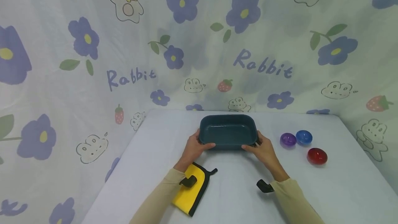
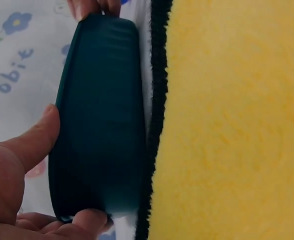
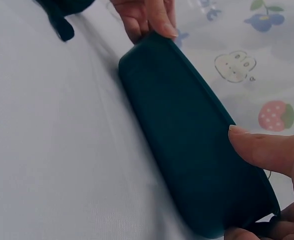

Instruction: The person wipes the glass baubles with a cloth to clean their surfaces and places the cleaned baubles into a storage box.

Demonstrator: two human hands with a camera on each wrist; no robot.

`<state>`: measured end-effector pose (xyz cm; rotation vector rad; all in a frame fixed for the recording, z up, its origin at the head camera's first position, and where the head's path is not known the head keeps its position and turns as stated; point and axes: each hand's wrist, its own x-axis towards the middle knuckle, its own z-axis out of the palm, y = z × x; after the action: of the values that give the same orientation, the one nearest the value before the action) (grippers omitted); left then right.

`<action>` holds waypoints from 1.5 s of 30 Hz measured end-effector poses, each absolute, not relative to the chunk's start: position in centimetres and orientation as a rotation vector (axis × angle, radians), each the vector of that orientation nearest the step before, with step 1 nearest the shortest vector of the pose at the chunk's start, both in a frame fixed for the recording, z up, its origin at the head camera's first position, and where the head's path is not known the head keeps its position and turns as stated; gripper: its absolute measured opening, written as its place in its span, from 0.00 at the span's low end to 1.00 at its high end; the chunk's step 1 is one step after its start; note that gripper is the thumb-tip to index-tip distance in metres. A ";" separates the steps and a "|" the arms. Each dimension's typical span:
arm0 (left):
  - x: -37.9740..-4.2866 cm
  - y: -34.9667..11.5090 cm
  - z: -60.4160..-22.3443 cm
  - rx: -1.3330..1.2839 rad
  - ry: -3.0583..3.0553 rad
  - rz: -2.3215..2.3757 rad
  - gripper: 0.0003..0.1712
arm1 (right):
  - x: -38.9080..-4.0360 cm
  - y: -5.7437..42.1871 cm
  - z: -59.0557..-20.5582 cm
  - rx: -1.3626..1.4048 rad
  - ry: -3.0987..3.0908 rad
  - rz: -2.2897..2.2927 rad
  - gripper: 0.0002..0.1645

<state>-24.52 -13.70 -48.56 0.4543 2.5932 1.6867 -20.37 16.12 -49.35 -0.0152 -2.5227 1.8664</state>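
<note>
A dark teal rectangular baking dish (image 1: 228,130) is held at its two short ends, its hollow facing up and toward the head camera. My left hand (image 1: 193,149) grips the left end, thumb on the near rim and fingers curled beneath, as the left wrist view shows. At the opposite end my right hand (image 1: 262,149) holds it the same way, with the thumb (image 3: 261,147) along the rim. Nothing lies inside the dish. Below my left forearm is a yellow fuzzy cloth mitt (image 1: 189,191) with black edging and a black loop; the sleeve covers part of it.
On the right of the white table (image 1: 230,196) sit a purple shiny bowl-like piece (image 1: 288,140), a blue one (image 1: 304,137) and a red one (image 1: 317,156). A curtain (image 1: 199,44) printed with rabbits and flowers hangs behind the table and along its left side.
</note>
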 end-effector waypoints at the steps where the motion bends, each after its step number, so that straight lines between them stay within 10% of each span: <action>1: -24.5 -13.6 -48.6 0.446 2.604 1.657 0.54 | -20.2 16.2 -49.4 -0.029 -2.534 1.861 0.64; 32: -24.3 -13.7 -48.2 0.406 2.693 1.388 0.61 | -19.2 17.0 -48.8 -0.092 -2.634 1.766 0.67; 45: -21.3 -19.1 -45.3 0.252 2.728 1.338 0.47 | -19.5 17.1 -49.1 -0.119 -2.662 1.754 0.70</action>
<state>-21.34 -19.10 -45.25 0.2515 2.7275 1.3385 -19.54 17.14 -49.11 -0.1189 -2.6617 1.7544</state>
